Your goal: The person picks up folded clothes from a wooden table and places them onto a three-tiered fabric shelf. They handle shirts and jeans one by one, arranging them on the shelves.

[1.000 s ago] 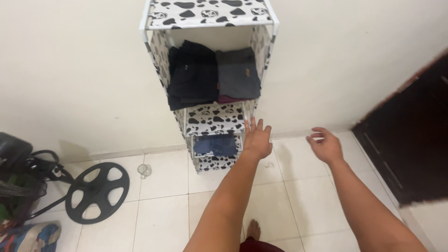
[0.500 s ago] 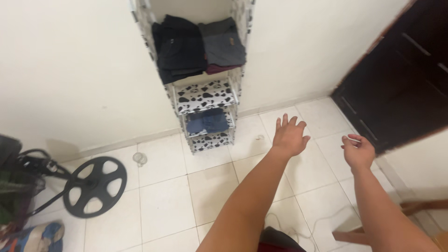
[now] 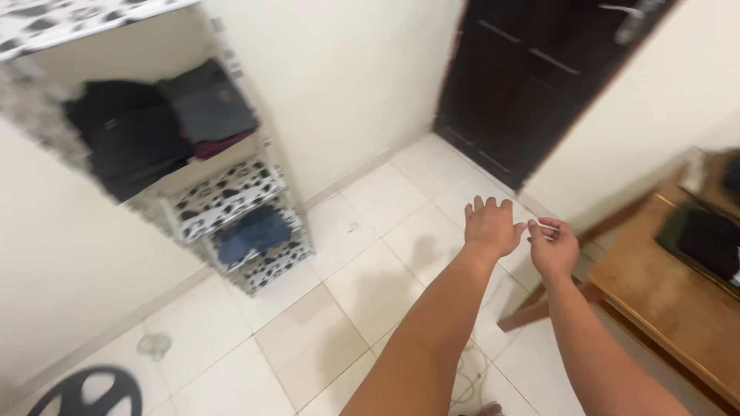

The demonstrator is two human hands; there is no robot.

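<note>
Both bare forearms reach forward from the bottom edge, held out in the air and angled slightly toward each other. The left hand is seen from the back, palm down, with its fingers stretched and slightly spread; it holds nothing. The right hand sits just beside it and a little lower, its fingers curled loosely inward toward the left hand, empty too. The fingertips of the two hands come very near each other; whether they touch cannot be told.
</note>
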